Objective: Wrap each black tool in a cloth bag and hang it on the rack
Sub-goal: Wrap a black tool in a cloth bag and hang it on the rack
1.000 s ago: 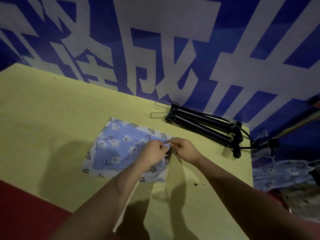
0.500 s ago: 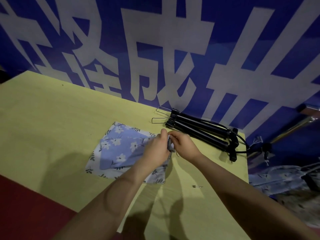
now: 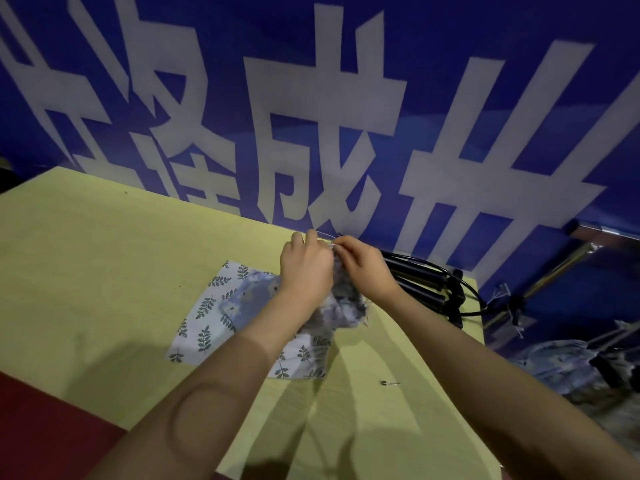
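Lifting since a second ago, left hand (image 3: 304, 268) and right hand (image 3: 363, 268) pinch the cloth bag (image 3: 242, 306) off the table (image 3: 104, 271).

Large white Chinese characters stood on the blue banner (image 3: 450, 64) that hung beyond and above the hands (image 3: 334, 268). Directly above the hands, the character 成 could be read in full. The characters to its left and right were cut off by the frame and could not be told. No other text was legible.
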